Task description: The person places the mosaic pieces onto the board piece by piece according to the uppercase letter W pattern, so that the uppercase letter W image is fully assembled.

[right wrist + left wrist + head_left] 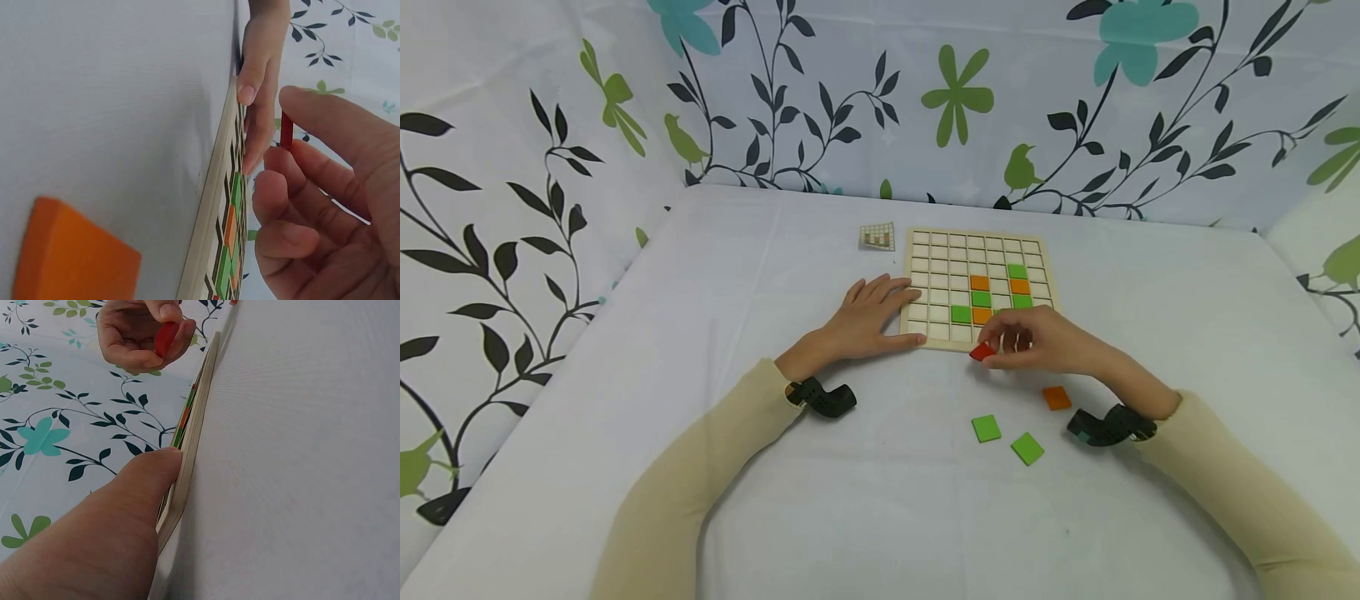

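Note:
A square wooden grid board (940,250) lies on the table, with several green and orange tiles set in its cells. My left hand (868,318) rests at the board's left edge, fingers spread and straight, fingertips touching the rim. Between thumb and fingers my right hand (1037,340) pinches a red tile (982,352), held just over the board's near edge. In the right wrist view this red tile (287,129) appears edge-on, raised off the board. Part of the board's lower right is hidden by the right hand.
Two loose green tiles (987,428) lie on the table nearer to me, and a loose orange tile (1056,397) lies below the right hand. A small card with a printed grid (877,237) lies past the board's upper left corner. Patterned cloth (850,92) stands behind.

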Tool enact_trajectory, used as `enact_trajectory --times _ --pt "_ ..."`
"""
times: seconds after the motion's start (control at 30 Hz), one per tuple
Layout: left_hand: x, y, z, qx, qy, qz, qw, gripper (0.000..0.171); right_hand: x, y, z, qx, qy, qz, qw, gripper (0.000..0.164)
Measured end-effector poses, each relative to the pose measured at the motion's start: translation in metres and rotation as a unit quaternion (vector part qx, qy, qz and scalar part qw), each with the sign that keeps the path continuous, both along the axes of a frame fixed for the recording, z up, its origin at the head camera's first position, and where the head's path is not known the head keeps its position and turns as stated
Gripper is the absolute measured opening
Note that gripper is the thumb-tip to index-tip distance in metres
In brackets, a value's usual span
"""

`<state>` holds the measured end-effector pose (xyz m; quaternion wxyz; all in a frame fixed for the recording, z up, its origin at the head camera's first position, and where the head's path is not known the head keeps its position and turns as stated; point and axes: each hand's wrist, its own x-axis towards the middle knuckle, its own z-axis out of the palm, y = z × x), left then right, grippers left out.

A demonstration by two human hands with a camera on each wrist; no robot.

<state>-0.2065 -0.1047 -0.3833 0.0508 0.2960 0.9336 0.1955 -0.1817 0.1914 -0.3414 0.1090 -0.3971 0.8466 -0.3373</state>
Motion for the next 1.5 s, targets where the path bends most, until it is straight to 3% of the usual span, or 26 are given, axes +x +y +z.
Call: enact_trajectory --times 0.5,1.07,1.33,1.5 --pt "0.003 -0.001 0.002 0.001 -0.005 0.001 1.0000 0.073 -0.002 -0.017 0.003 0.001 0.012 -0.055 0.998 0.022" --pt "0.000 -0.001 -0.001 0.000 -0.003 0.002 1.0000 0.073 -0.008 -0.026 -0.003 -0.005 0.021 -0.074 0.997 0.022" --pt "0.001 0.000 0.001 0.004 -0.006 0.001 1.0000 0.074 -0.013 -0.037 0.000 0.022 -0.005 -0.111 0.994 0.025" --pt "0.002 -0.001 0.002 0.004 -0.005 0.002 1.0000 0.073 -0.020 -0.042 -0.003 0.014 0.004 -0.102 0.995 0.025"
